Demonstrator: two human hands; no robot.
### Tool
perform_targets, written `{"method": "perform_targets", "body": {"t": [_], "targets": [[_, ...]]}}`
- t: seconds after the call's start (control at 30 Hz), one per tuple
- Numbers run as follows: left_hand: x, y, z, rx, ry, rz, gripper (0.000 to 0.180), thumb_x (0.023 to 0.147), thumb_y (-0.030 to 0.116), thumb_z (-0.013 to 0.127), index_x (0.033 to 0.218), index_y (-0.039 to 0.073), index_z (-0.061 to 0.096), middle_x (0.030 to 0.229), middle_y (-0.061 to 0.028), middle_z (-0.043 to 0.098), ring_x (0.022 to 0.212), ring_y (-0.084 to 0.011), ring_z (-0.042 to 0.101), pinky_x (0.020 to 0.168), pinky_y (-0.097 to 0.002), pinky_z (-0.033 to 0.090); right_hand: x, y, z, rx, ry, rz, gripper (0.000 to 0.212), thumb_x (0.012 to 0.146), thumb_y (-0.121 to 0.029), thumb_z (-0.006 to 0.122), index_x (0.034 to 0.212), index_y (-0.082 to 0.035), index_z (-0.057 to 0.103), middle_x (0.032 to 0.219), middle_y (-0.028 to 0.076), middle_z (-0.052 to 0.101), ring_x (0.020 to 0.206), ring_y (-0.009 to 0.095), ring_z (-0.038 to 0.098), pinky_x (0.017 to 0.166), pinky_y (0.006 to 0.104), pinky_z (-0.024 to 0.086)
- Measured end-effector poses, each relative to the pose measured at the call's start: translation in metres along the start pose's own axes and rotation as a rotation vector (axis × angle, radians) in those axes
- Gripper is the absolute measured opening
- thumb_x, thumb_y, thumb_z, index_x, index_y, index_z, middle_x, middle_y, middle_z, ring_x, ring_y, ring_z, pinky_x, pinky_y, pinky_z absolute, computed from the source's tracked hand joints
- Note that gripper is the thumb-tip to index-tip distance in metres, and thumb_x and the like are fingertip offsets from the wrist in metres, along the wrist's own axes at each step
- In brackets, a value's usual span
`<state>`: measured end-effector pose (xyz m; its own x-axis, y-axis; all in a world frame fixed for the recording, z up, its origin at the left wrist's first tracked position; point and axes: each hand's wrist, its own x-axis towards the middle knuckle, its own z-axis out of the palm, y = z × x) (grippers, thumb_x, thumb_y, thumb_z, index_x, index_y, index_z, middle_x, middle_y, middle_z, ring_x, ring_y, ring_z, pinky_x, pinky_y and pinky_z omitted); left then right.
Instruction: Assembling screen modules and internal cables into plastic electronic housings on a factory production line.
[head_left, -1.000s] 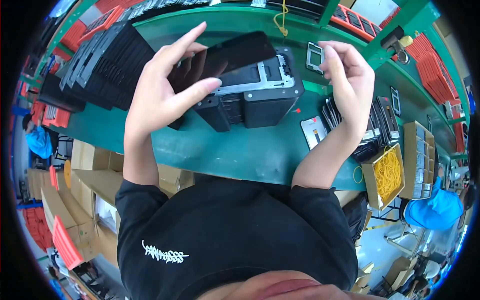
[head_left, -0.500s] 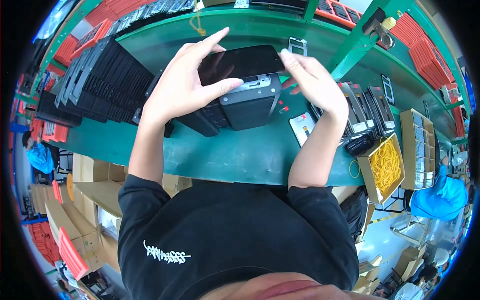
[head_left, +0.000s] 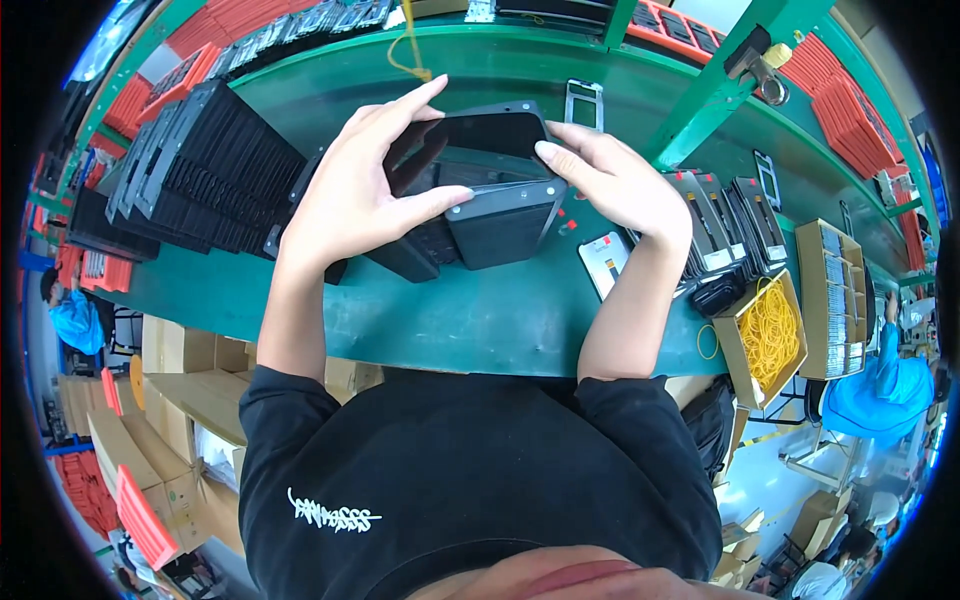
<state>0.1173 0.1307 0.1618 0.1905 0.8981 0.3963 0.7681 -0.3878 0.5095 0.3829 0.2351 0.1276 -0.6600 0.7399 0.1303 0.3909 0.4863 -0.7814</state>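
My left hand (head_left: pixel 360 195) curves round the left side of a glossy black phone screen (head_left: pixel 500 132). Its thumb rests at the top edge of a black block-shaped fixture (head_left: pixel 502 232), while its fingers reach to the screen's far side. At the right end, my right hand (head_left: pixel 625 185) grips the screen's corner between thumb and fingers. The screen leans above the fixture, facing me, with a dark plate edge carrying small round studs along its top. More black fixture blocks (head_left: pixel 405 256) stand beside it on the left. My palms hide part of the screen's ends.
A tall leaning stack of black fixtures (head_left: pixel 225 165) stands left on the green bench (head_left: pixel 450 325). To the right are a white-backed panel (head_left: pixel 604 262), a row of phone parts (head_left: pixel 712 225), a box of yellow rubber bands (head_left: pixel 770 330) and a green post (head_left: pixel 715 85).
The screen has tilted up from lying nearly flat over the fixture. My right hand has moved slightly left and down round its corner; the fixture's metallic inner part is now hidden.
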Motion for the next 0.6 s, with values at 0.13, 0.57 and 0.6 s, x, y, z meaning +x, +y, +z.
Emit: {"method": "perform_targets", "body": {"t": [0.13,0.57,0.6], "targets": [[-0.002,-0.003,-0.003,0.025,0.034,0.033,0.095,0.073,0.027,0.089,0.156,0.013,0.046,0.129,-0.0125,0.065,0.119,-0.0303,0.061,0.109,-0.0410,0.045,0.000,-0.001,0.001,0.043,-0.029,0.033,0.055,0.107,-0.044,0.053,0.136,0.002,0.059,0.113,0.018,0.069,0.103,0.025,0.063,0.096,0.0354,0.048],[-0.002,-0.006,-0.007,0.041,0.013,0.022,0.097,0.070,0.029,0.090,0.155,0.013,0.047,0.126,-0.0121,0.069,0.125,-0.0346,0.061,0.123,-0.0564,0.027,-0.001,-0.014,-0.001,0.023,-0.092,0.098,0.069,0.103,-0.055,0.050,0.146,-0.001,0.051,0.121,0.025,0.070,0.110,0.038,0.067,0.097,0.0407,0.050],[-0.002,-0.006,-0.007,0.052,0.014,0.034,0.097,0.069,0.029,0.090,0.155,0.013,0.047,0.126,-0.0122,0.068,0.126,-0.0349,0.060,0.123,-0.0573,0.026,-0.001,-0.014,-0.001,0.022,-0.091,0.098,0.069,0.103,-0.055,0.050,0.146,-0.001,0.051,0.121,0.025,0.070,0.110,0.038,0.067,0.097,0.0407,0.050]]}}
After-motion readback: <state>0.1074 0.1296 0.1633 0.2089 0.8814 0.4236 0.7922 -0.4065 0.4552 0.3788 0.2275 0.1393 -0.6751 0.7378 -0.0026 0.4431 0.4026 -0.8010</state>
